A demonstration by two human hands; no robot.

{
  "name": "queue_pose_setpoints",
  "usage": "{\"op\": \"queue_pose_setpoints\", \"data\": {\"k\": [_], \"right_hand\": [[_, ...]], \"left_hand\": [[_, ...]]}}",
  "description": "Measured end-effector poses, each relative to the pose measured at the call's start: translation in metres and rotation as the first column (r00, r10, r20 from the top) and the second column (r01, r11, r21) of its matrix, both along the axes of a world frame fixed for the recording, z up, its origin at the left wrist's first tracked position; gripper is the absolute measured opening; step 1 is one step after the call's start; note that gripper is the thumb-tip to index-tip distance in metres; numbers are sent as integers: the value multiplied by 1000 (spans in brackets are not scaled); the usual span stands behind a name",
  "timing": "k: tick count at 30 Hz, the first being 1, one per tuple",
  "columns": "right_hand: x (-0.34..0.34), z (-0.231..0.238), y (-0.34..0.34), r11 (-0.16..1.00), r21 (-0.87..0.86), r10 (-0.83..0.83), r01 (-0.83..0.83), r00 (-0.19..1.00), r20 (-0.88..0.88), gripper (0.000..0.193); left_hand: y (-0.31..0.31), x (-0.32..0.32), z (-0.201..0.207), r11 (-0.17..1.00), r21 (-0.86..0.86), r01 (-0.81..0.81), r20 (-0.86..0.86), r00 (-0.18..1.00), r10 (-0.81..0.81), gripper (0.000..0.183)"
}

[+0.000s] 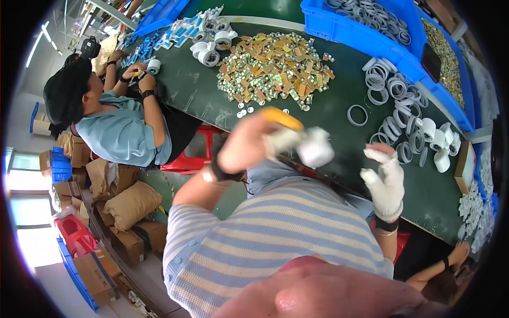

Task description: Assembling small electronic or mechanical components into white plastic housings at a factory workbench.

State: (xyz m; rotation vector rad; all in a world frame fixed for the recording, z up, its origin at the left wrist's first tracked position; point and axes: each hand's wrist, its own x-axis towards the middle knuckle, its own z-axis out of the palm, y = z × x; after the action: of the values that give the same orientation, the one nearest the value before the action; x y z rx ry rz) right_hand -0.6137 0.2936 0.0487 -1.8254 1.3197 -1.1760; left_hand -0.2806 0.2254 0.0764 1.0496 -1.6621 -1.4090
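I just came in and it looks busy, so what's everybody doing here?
The person wearing the camera has a yellow thing in the left hand, with a white part by its fingertips; it's too blurry to tell if that's held too. The white-gloved right hand is open near grey rings. Small green and tan pieces are heaped on the dark green table. Another person is leftward, near a white fitting.

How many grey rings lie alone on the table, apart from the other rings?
1: the lone grey ring, between the small-parts pile and the ring cluster. The left hand may hide others.
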Motion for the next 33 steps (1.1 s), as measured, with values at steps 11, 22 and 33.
{"op": "queue_pose_setpoints", "data": {"k": [11,22,33], "right_hand": [[0,-16,10,975,220,-31,-11,982,186,17],[-175,-31,29,371,-16,-920,929,365,-144,54],[-140,-11,11,394,60,-919,917,393,20,74]], "left_hand": [[-179,258,-75,721,-548,-423,356,663,659,46],[-50,-9,-53,708,-692,-143,282,849,447,71],[1,-90,-70,970,-157,187,156,974,-163,52]]}}
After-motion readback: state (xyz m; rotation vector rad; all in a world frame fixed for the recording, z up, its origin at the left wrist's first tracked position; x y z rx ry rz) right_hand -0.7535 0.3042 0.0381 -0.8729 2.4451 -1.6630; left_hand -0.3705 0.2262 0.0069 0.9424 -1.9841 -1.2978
